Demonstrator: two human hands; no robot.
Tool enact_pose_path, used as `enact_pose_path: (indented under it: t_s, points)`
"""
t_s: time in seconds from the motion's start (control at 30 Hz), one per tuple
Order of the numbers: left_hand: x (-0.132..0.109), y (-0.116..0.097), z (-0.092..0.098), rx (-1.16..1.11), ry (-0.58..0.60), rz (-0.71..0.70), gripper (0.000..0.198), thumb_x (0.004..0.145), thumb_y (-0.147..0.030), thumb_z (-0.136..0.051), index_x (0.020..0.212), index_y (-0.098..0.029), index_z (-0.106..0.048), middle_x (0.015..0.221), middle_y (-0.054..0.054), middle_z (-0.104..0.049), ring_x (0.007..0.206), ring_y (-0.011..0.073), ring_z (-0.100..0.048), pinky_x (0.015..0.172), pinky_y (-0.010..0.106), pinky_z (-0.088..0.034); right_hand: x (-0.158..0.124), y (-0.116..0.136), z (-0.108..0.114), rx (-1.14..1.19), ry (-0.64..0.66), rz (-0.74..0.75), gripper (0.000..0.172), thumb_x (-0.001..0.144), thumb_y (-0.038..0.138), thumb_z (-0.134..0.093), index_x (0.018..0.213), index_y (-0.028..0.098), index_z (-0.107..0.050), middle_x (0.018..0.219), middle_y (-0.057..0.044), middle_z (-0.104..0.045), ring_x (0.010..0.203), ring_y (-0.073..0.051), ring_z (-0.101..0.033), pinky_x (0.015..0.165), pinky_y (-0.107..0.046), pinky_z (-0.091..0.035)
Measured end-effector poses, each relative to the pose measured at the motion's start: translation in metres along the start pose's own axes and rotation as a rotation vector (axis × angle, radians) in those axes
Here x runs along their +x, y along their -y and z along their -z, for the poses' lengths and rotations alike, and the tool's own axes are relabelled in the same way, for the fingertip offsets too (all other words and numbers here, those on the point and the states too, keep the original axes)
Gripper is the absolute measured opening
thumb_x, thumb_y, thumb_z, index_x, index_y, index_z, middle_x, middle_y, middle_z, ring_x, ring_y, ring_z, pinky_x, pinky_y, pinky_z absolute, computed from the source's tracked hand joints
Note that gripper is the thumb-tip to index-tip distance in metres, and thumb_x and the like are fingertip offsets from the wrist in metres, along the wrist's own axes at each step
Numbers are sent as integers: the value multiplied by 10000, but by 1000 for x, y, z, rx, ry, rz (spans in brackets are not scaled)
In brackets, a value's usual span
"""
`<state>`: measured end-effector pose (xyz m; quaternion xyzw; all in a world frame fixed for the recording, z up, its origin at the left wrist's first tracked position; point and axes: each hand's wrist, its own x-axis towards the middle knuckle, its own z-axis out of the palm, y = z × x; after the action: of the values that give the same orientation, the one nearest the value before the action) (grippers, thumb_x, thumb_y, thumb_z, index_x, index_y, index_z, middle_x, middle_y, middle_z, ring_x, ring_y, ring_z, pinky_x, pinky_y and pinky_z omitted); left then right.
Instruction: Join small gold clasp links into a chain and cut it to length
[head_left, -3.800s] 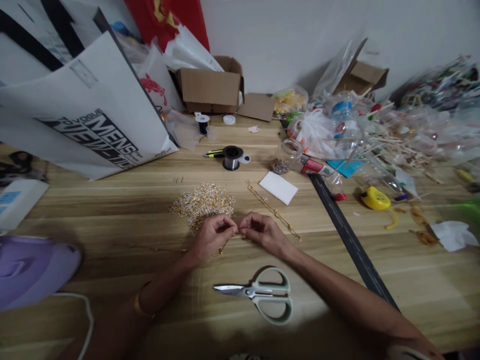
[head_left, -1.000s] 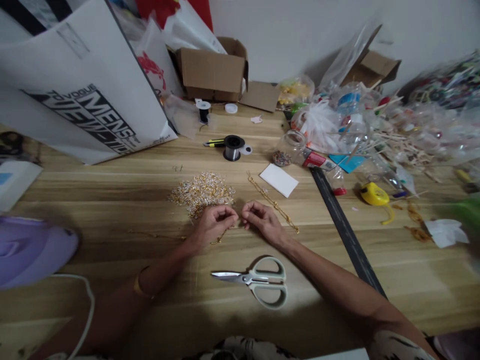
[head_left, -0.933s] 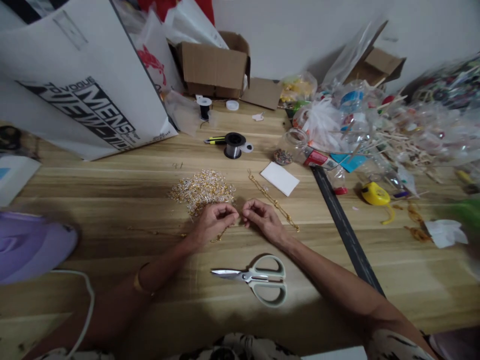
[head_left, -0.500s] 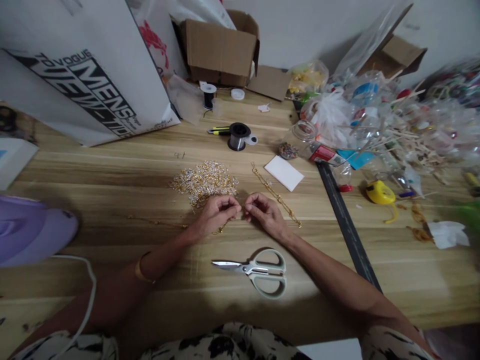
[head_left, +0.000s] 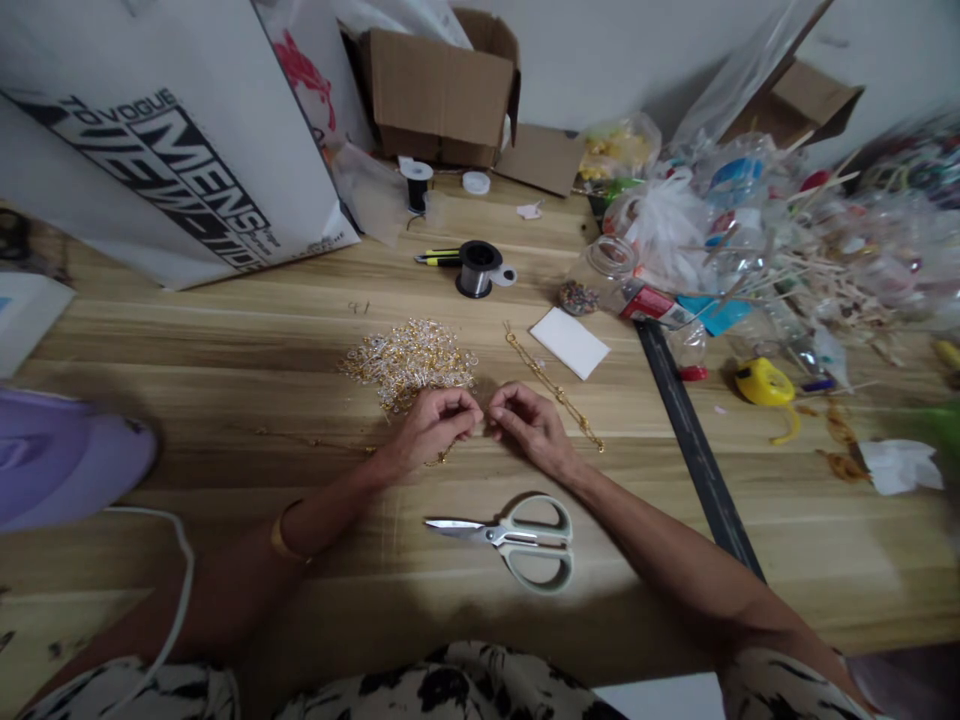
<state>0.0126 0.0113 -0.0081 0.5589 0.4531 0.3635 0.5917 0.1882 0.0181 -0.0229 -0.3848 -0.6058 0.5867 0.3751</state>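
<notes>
My left hand (head_left: 442,420) is closed in a pinch beside the near edge of a heap of small gold and clear beads or findings (head_left: 409,360). From under its fingers trails a thin gold chain (head_left: 442,457), which passes beneath my wrist and stretches left over the table. Just right of it, fingertips a small gap away, my right hand (head_left: 529,420) also pinches; whatever is between those fingers is too small to make out. A second gold chain (head_left: 559,393) lies behind my right hand. Grey-handled scissors (head_left: 510,538) rest nearer to me, blades pointing left.
A wire spool (head_left: 478,270), a yellow-black cutter (head_left: 437,257) and a white card (head_left: 570,342) lie behind the hands. A black strip (head_left: 697,450), a tape measure (head_left: 763,382) and cluttered plastic bags (head_left: 667,220) are rightward. A purple appliance (head_left: 67,460) with a white cord stands left.
Both hands keep their pinches in nearly the same place. The view has shifted very slightly; nothing else has visibly moved.
</notes>
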Motion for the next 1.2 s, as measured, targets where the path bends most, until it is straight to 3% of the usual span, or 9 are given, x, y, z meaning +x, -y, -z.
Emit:
enact_pose_path:
  t_s: [1.2]
  points:
    - [0, 3, 1, 0, -2, 10, 158, 744, -256, -611, 686, -110, -593, 595, -7, -571, 543, 77, -518, 520, 185, -416, -2, 0, -2, 12, 36, 57, 213, 836, 367, -580, 828, 159, -534, 698, 3, -521, 579, -95, -516, 537, -221, -435]
